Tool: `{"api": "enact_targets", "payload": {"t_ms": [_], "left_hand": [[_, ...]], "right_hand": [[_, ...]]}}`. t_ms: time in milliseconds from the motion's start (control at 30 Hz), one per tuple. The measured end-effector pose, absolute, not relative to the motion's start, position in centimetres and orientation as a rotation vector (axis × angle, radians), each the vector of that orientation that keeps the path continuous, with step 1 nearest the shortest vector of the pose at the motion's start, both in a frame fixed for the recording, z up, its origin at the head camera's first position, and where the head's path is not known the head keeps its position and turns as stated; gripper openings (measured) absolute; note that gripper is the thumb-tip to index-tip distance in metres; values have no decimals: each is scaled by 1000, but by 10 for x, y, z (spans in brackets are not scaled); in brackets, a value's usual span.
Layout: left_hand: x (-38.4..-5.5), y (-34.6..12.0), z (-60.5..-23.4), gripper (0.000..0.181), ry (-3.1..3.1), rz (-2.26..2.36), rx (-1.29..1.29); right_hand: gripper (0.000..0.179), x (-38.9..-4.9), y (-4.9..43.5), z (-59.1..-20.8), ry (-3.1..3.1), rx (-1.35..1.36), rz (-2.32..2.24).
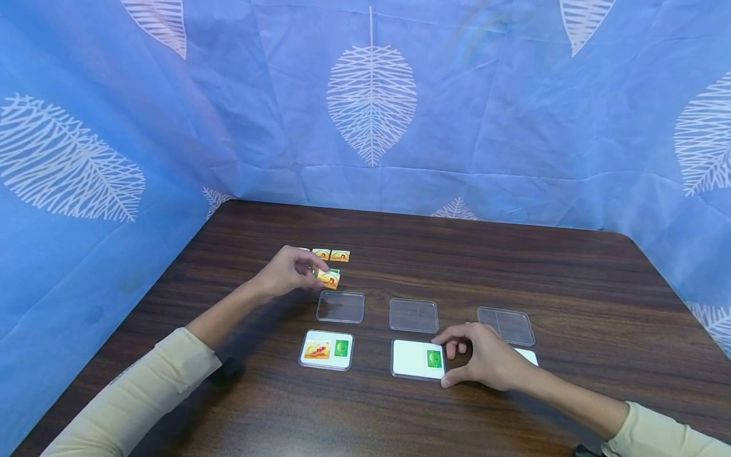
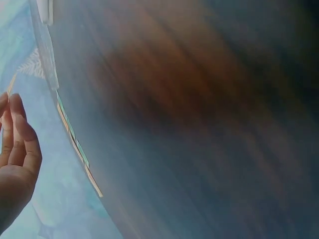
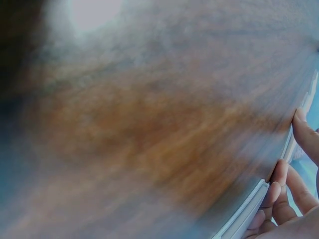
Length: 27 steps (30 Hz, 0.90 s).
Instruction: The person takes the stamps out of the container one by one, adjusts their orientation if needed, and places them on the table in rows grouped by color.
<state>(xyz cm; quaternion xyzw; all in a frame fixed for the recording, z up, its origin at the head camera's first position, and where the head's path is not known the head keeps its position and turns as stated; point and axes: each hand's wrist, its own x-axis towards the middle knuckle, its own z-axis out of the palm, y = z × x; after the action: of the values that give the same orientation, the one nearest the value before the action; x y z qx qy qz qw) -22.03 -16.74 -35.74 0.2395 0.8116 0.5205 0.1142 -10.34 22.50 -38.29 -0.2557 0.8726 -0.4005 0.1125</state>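
In the head view my left hand (image 1: 290, 270) pinches a small orange-and-yellow stamp (image 1: 329, 279) above the table, behind the left clear lid (image 1: 341, 307). In the left wrist view, the stamp (image 2: 12, 82) shows edge-on at the fingertips. My right hand (image 1: 485, 357) holds the right edge of the middle flat plastic case (image 1: 410, 360), thumb at the near corner and a finger at the far one. This case has a white insert with one green stamp (image 1: 434, 359) on its right. The left case (image 1: 320, 364) bears an orange stamp (image 1: 316, 350) and a green stamp (image 1: 341, 348).
Behind the left hand lie more orange stamps (image 1: 340, 256) in a row, partly hidden by it. Two more clear lids, a middle one (image 1: 414, 315) and a right one (image 1: 507, 325), lie behind the cases. A third white insert (image 1: 528, 356) is mostly hidden by the right hand.
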Motion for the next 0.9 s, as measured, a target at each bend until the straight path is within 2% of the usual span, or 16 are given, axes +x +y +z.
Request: {"api": "enact_targets", "payload": {"t_ms": [667,900], "left_hand": [[-239,-200,-360,25,2589,1444,532],[-246,-211,-355,25,2654,1387,402]], "right_hand": [[52,-103,226,-383,2556,-736,-1185],[52,-104,226,-384,2562,-741,-1181]]}}
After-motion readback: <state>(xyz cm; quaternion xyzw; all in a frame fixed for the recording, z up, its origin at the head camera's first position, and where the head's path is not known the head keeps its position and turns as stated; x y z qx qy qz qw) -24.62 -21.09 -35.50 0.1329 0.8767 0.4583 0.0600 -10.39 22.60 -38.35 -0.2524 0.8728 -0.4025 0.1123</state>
